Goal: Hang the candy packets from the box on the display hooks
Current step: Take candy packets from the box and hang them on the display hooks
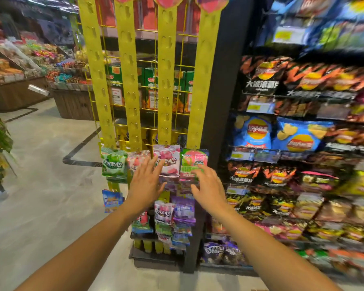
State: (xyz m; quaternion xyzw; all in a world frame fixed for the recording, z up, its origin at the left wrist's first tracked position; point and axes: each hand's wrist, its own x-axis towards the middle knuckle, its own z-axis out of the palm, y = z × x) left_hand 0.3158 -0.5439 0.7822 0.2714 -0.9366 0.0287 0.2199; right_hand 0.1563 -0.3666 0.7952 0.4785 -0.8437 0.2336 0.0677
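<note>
Yellow hanging strips (166,80) rise straight above our two empty, spread hands, left hand (146,181) on the pink packet (169,159), right hand (207,186) just below the green packet (192,161).

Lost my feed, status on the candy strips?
Left hand and right hand open, empty. Candy packets hang low on yellow strips; upper hooks bare. Box unseen.

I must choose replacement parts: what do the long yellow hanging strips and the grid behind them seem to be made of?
Long yellow hanging strips: probably thin plastic, slightly glossy, flat with punched tabs. Thin yellow grid behind: likely coated metal wire, judging by its slim straight rods.
</note>
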